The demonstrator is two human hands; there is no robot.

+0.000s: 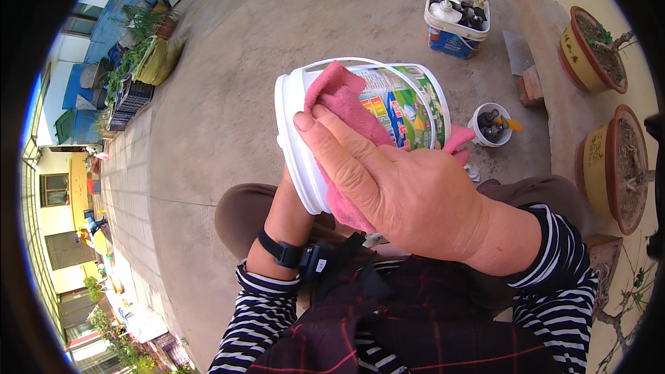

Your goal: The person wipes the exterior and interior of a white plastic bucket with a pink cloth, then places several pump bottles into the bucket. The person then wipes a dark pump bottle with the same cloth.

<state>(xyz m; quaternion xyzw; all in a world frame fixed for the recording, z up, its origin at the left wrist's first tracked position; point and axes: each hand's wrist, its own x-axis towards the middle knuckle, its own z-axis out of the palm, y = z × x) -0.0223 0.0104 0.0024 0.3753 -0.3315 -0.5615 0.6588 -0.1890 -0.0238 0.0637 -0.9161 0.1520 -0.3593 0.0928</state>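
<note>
A white plastic bucket [298, 140] with a colourful printed label and a thin white handle lies tilted on its side before me, above my lap. My right hand [410, 192] presses a pink cloth [345, 109] against the bucket's side, near its rim. Two of its fingers stretch over the cloth. My left hand goes behind or into the bucket and is hidden there; only the left forearm [278, 223], with a black strap and a small device, shows. Another pink piece of cloth [458, 140] sticks out beyond my right hand.
Ahead to the right stands a rectangular tub [457, 36] of pump bottles. A small white bucket [491, 137] with dark bottles is nearer, by a brick [531, 85]. Potted plants [595, 49] line the right wall. A yellow sack [156, 62] and crates [130, 98] stand left.
</note>
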